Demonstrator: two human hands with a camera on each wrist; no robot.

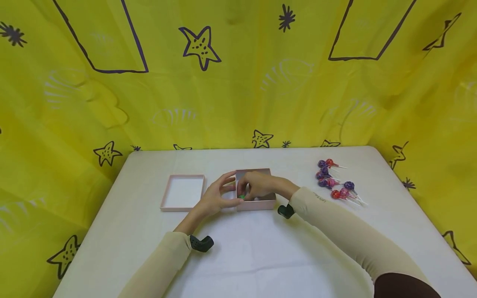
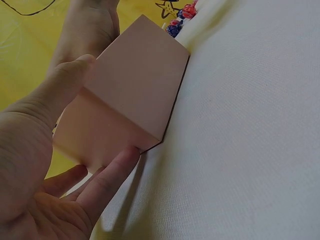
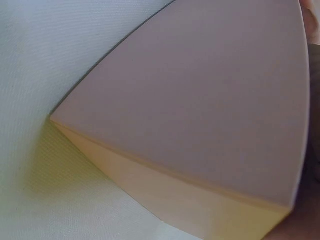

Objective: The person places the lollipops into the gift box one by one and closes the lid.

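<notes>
Both my hands sit at the pink box (image 1: 257,203) in the middle of the white table (image 1: 261,256). My left hand (image 1: 216,198) clasps its left wall, thumb and fingers curled around it. My right hand (image 1: 258,185) reaches into the box, fingers bent over something green (image 1: 242,196); I cannot tell whether they pinch it. Beside the box lies its lid (image 1: 182,193); lollipops (image 1: 335,182) rest well apart.

Counter (image 1: 246,256) bare and open in front of the box (image 1: 261,203), wide passage there. Lid (image 1: 182,193) lies just left of the box, narrowing that side. Lollipops (image 1: 335,182) clustered far right, well apart from the box. Yellow cloth (image 1: 238,82) walls off back and sides.
</notes>
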